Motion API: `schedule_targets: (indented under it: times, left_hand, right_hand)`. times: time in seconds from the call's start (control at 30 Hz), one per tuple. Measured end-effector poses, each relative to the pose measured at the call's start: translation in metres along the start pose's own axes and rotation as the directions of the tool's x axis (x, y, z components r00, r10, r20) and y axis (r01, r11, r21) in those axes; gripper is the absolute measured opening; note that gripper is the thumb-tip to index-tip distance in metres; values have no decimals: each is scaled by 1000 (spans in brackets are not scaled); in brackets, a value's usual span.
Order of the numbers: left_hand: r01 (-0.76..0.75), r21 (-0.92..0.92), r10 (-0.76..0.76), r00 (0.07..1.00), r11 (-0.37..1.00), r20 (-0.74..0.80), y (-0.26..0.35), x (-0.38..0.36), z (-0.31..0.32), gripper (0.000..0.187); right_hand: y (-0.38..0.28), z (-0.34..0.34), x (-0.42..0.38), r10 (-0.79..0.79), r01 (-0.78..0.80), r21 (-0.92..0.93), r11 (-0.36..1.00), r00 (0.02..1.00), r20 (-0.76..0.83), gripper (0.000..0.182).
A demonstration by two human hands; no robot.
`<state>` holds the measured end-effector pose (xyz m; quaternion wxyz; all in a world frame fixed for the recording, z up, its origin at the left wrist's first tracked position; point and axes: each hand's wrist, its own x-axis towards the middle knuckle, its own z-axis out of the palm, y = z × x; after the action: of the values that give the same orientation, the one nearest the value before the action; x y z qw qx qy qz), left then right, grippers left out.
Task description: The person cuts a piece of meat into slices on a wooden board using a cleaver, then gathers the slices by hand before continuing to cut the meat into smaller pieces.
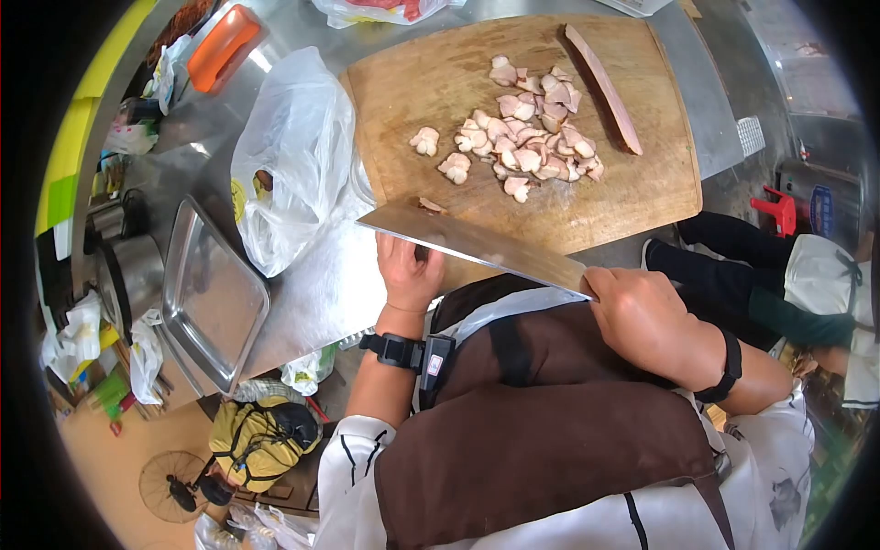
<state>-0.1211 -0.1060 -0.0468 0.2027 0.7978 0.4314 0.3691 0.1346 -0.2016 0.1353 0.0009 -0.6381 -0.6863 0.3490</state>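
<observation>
My right hand [632,316] is wrapped round the handle of a wide-bladed cleaver [477,247]. The blade slants up to the left across the near edge of a wooden cutting board [403,101]. My left hand [410,275] is right under the blade's far end, its thumb showing and its fingertips hidden behind the steel. Just beyond the blade lies a small brown-edged scrap of meat [433,206]. Thin pale meat slices [532,151] with brown edges are heaped in the board's middle. To their right is a long uncut strip of meat [605,92].
Left of the board sits a white plastic bag [298,156] with something brown inside. A metal tray [215,293] rests at the table's left edge, and an orange plastic item [223,48] lies farther back. Another person [779,275] stands at the right, near a red stool [775,211].
</observation>
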Motion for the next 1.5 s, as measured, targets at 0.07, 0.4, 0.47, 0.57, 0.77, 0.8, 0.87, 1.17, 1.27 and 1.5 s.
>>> schedule_targets:
  times: [0.07, 0.4, 0.47, 0.57, 0.77, 0.8, 0.87, 1.17, 1.27, 1.5]
  left_hand:
    - [11, -11, -11, 1000, 1000, 1, -1, -2, 0, 32]
    - [56, -80, -57, 998, 995, -5, 2, 6, -2, 30]
    - [51, -73, -52, 998, 996, -21, 5, 11, -2, 29]
    - [37, -65, -38, 999, 997, -21, 8, 15, -3, 29]
    - [66, -88, -66, 998, 994, -7, 9, 16, -3, 27]
    - [64, -90, -64, 998, 994, 4, 10, 17, -3, 26]
    - [58, -101, -59, 998, 993, -1, 7, 13, -1, 26]
    - [64, -107, -69, 997, 992, -38, 1, 9, 3, 29]
    - [34, -104, -37, 999, 994, -24, -1, 9, 3, 31]
    - [42, -90, -50, 995, 995, -91, 6, 12, 4, 26]
  right_hand:
    - [-1, -1, 0, 10, -10, -8, 1000, 1000, 22, 9]
    - [-10, 2, 20, 38, -42, 24, 999, 992, 120, 10]
    - [-8, 16, 39, -16, 10, 53, 999, 995, 101, 11]
    - [-12, 18, 55, -50, 44, 84, 996, 996, 79, 11]
    - [-10, 7, 30, 48, -56, 82, 995, 993, 107, 12]
    - [-9, 11, 29, 66, -74, 85, 994, 993, 100, 12]
    - [-7, 24, 50, -15, 8, 77, 997, 996, 90, 9]
    - [-6, 21, 59, 40, -55, 81, 995, 984, 172, 9]
    - [-21, 25, 95, 15, -32, 89, 996, 982, 187, 10]
    - [11, 33, 58, 35, -42, 57, 997, 992, 119, 9]
